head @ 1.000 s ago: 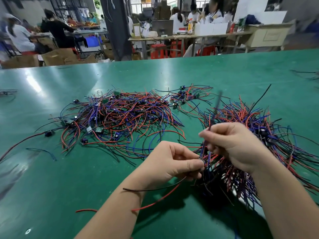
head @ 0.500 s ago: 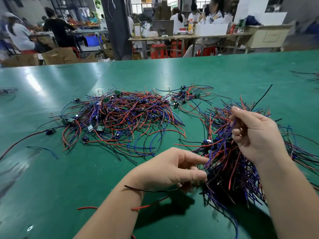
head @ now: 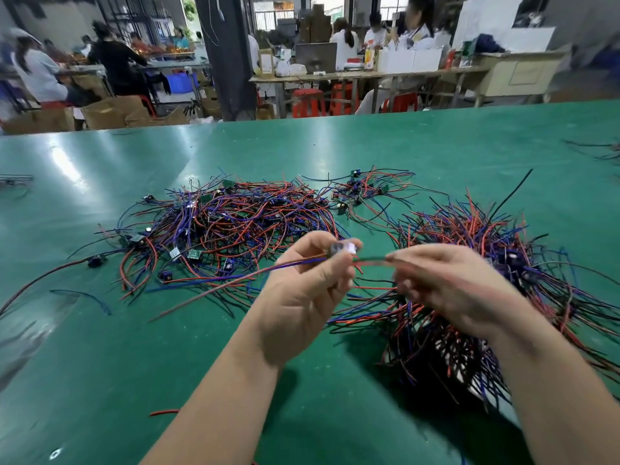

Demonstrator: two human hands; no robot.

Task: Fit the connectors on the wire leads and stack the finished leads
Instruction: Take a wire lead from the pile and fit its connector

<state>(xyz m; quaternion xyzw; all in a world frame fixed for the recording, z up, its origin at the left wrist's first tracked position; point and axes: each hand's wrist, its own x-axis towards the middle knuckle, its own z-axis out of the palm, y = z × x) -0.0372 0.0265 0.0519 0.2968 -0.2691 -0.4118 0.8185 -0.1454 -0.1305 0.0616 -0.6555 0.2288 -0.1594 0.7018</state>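
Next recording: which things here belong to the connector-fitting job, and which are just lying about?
In the job: left hand, right hand, lead pinched between them, white connector, right wire pile, left wire pile.
Lying about: loose red wire, loose blue wire, far workbench.

The table (head: 100,380) lies open front-left and far; centre wire heap (head: 235,223) and right wire heap (head: 469,229) obstruct.

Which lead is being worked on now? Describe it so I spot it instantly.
On the green table, look between the left pile and right pile of wires. There the left hand and right hand pinch one lead between them. Only this lead is raised above the table, with a small pale piece at the left fingertips.
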